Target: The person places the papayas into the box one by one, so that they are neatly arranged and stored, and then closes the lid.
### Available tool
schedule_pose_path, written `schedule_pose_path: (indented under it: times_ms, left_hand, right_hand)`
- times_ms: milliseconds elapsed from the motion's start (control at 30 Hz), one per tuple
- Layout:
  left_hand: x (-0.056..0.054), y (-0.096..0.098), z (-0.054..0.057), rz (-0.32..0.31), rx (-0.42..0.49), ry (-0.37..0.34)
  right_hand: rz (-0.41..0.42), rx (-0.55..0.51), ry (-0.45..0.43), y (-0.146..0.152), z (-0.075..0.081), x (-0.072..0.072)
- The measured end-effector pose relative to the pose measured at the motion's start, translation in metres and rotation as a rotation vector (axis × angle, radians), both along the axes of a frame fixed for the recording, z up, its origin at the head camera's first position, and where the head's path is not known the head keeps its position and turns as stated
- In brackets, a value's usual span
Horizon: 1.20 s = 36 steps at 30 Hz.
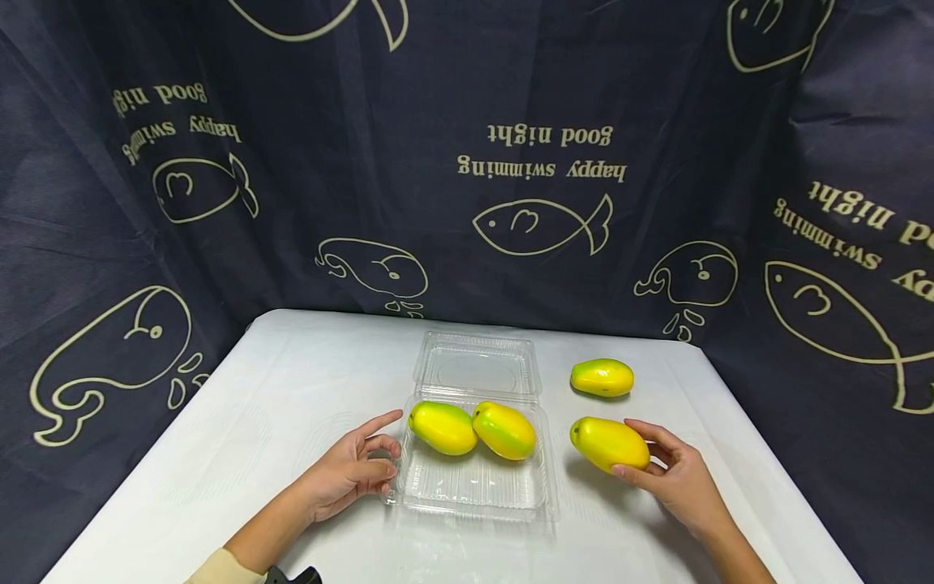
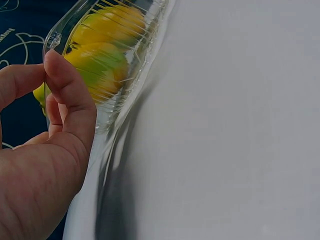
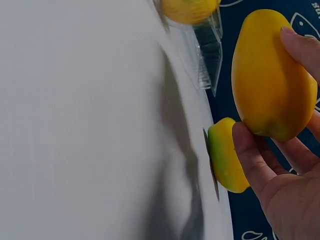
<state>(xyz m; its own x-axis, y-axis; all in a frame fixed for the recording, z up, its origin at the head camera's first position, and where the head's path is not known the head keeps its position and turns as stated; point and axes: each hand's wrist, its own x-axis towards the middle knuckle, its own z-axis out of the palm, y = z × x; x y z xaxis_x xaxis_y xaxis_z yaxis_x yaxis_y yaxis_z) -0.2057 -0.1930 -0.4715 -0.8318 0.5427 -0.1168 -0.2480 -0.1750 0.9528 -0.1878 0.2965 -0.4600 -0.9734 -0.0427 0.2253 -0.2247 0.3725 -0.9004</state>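
Note:
My right hand (image 1: 679, 478) holds a yellow papaya (image 1: 609, 444) between thumb and fingers, right of the clear plastic container (image 1: 474, 491). In the right wrist view that papaya (image 3: 272, 75) appears raised off the white surface. At the container's left rim, my left hand (image 1: 350, 470) pinches the edge, and its thumb and a finger meet there in the left wrist view. Inside the container's back half lie two yellow-green papayas, the left one (image 1: 443, 427) touching the right one (image 1: 505, 431). Another papaya (image 1: 602, 378) rests on the table behind my right hand.
The container's lid (image 1: 477, 365) lies folded back behind its base. A white-covered table (image 1: 241, 422) carries everything. Dark blue cloth (image 1: 540, 284) with fish drawings and lettering encloses the back and sides.

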Motion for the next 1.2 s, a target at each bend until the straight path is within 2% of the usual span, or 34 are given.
schedule_pose_path:
  times_ms: [333, 800, 1200]
  left_hand:
    - [0.000, 0.001, 0.000, -0.001, 0.004, 0.003]
    - [-0.001, 0.001, -0.001, 0.001, 0.000, 0.001]
    - [-0.001, 0.001, -0.001, 0.002, -0.001, 0.000]
  right_hand:
    - [0.042, -0.039, 0.018, -0.007, 0.005, 0.004]
    - [0.047, -0.077, 0.021, -0.019, 0.007, 0.008]
    - [0.041, 0.009, 0.062, -0.030, 0.008, 0.010]
